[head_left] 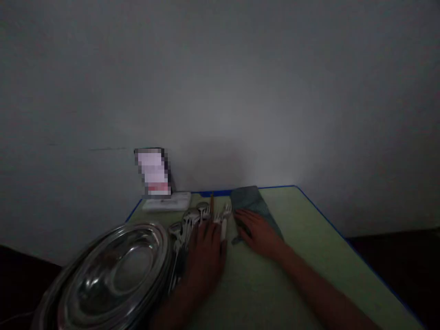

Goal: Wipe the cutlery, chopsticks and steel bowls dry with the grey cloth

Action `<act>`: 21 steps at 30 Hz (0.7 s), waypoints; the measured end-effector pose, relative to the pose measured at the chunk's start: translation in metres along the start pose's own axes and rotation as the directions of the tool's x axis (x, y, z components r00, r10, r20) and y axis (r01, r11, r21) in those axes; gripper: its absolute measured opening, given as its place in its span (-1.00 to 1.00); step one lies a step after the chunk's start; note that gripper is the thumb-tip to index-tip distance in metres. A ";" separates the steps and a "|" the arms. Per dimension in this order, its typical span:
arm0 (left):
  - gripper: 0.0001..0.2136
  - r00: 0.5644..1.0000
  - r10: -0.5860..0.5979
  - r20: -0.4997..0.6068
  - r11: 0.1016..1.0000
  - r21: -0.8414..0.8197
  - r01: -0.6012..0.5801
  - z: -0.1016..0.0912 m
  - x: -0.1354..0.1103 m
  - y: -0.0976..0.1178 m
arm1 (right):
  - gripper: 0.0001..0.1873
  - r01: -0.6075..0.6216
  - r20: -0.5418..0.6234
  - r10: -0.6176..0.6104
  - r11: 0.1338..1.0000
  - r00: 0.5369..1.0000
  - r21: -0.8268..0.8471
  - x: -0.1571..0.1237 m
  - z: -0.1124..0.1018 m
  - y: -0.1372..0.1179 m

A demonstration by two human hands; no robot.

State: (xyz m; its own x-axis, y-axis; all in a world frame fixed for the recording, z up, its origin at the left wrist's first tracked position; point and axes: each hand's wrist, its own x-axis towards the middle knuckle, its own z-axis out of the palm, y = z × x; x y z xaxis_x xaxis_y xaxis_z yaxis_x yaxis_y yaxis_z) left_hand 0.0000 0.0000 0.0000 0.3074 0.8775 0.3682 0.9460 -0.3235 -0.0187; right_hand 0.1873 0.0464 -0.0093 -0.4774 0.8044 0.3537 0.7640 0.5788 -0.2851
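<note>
My left hand (206,254) lies palm down on a row of shiny metal cutlery (192,219) laid out on the pale green table (309,238); its fingers look stretched flat over the handles. My right hand (256,231) rests flat on the table beside a folded dark grey cloth (252,201), fingers extended toward the cutlery, with a small dark item just under its fingertips that I cannot make out. The scene is dim.
A stack of round steel plates (113,275) sits at the table's near left corner. A white flat block (168,201) and a propped-up card or screen (153,172) stand at the far edge against the wall. The table has a blue rim (323,213).
</note>
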 end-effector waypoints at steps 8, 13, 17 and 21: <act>-0.63 0.993 0.062 0.102 0.998 -0.032 -0.059 -0.009 0.002 0.001 | -0.47 -0.143 -0.063 0.138 0.987 0.988 -0.071 0.003 0.009 0.005; -0.65 0.998 -0.002 0.065 0.998 -0.056 0.005 -0.014 0.002 0.005 | -0.46 -0.126 -0.042 0.123 0.990 0.991 -0.057 0.002 0.009 0.007; -0.72 0.998 -0.033 0.056 0.998 -0.053 0.036 -0.013 0.005 0.006 | -0.46 -0.135 -0.012 0.135 0.990 0.991 -0.029 -0.002 0.006 0.007; -0.65 0.996 -0.041 0.077 0.998 -0.038 0.044 -0.007 0.003 0.005 | -0.45 -0.125 0.016 0.126 0.992 0.992 -0.030 -0.005 0.007 0.007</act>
State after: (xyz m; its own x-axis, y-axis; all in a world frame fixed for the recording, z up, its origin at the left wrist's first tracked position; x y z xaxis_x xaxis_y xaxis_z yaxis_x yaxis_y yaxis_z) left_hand 0.0046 -0.0018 0.0076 0.2752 0.9148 0.2956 0.9541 -0.2977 0.0328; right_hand 0.1921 0.0475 -0.0188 -0.3844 0.8727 0.3010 0.8303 0.4694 -0.3005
